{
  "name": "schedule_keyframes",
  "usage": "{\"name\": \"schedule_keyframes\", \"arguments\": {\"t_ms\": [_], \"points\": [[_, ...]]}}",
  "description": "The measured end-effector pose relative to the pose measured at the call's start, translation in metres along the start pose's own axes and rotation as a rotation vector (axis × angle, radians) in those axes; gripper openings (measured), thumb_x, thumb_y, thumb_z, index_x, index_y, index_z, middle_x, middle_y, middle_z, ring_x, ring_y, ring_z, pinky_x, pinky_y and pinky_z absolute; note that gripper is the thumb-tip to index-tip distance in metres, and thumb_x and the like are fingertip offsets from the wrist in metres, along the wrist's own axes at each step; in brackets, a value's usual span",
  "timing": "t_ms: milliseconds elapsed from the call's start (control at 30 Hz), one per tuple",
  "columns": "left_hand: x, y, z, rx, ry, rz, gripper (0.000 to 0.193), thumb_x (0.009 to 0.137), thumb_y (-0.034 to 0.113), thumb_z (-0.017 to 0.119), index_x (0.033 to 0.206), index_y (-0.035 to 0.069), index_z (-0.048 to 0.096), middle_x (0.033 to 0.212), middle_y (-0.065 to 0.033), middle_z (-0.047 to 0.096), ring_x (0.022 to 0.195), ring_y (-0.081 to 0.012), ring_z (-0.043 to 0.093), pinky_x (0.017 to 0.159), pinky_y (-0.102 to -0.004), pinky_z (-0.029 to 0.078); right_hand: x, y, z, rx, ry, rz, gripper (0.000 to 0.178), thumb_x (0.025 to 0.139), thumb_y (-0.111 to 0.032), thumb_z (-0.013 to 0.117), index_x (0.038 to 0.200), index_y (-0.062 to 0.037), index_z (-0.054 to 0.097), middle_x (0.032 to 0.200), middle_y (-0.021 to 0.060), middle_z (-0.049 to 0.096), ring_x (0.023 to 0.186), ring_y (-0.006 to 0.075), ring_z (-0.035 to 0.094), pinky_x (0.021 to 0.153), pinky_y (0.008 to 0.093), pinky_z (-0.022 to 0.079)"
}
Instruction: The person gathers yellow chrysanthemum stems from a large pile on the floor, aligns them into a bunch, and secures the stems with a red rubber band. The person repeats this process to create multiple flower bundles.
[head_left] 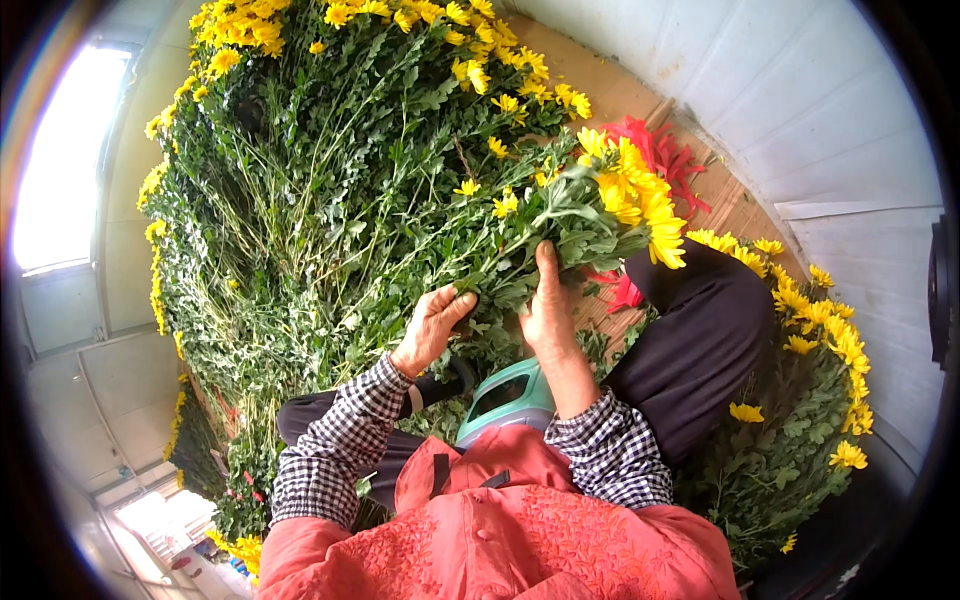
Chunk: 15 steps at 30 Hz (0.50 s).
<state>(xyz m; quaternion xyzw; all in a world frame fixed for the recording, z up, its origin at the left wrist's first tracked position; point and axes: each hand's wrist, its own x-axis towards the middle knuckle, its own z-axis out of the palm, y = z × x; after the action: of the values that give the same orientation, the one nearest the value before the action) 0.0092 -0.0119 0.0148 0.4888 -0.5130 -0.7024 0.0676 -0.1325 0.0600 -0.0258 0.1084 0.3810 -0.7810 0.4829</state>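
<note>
A bunch of yellow chrysanthemums (640,200) lies slantwise across my hands, its flower heads to the right and its leafy stems toward the left. My right hand (550,310) is closed around the stems below the heads, thumb up along the leaves and the other fingers hidden beneath. Lower on the same stems, my left hand (437,325) is closed with its thumb pressed on the greenery. Just beyond both hands spreads a large heap of cut chrysanthemums (320,200), stems tangled in the middle and yellow heads along its outer rim.
Red strips (665,160) lie on a wooden board (590,60) behind the bunch. A second chrysanthemum pile (790,450) is beside my right knee. Between my legs is a teal plastic object (505,400). A pale panel wall (780,90) curves along the right; a bright window (70,150) is at left.
</note>
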Motion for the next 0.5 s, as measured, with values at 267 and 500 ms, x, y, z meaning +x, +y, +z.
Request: {"name": "schedule_keyframes", "arguments": {"t_ms": [267, 500], "points": [[0.016, 0.025, -0.006, 0.746, -0.003, 0.347, 0.029, 0.086, 0.028, 0.066, 0.094, 0.0, 0.06, 0.071, -0.0068, 0.055, 0.067, -0.0181, 0.055, 0.061, -0.0333, 0.045, 0.011, 0.003, -0.007, 0.173, 0.019, 0.023, 0.049, 0.081, -0.019, 0.071, 0.124, -0.0059, 0.051, 0.116, 0.0035, 0.057, 0.103, 0.0171, 0.056, 0.089, 0.0352, 0.048], [0.029, 0.079, 0.058, 1.019, 0.164, 1.053, 0.052, 0.068, 0.026, 0.079, 0.112, 0.004, 0.059, 0.101, -0.0124, 0.057, 0.089, -0.0286, 0.057, 0.077, -0.0381, 0.048, 0.019, 0.01, -0.02, 0.2, 0.009, 0.075, 0.049, 0.08, -0.005, 0.07, 0.125, -0.0041, 0.05, 0.119, 0.0053, 0.056, 0.105, 0.0175, 0.056, 0.09, 0.0305, 0.047]]}}
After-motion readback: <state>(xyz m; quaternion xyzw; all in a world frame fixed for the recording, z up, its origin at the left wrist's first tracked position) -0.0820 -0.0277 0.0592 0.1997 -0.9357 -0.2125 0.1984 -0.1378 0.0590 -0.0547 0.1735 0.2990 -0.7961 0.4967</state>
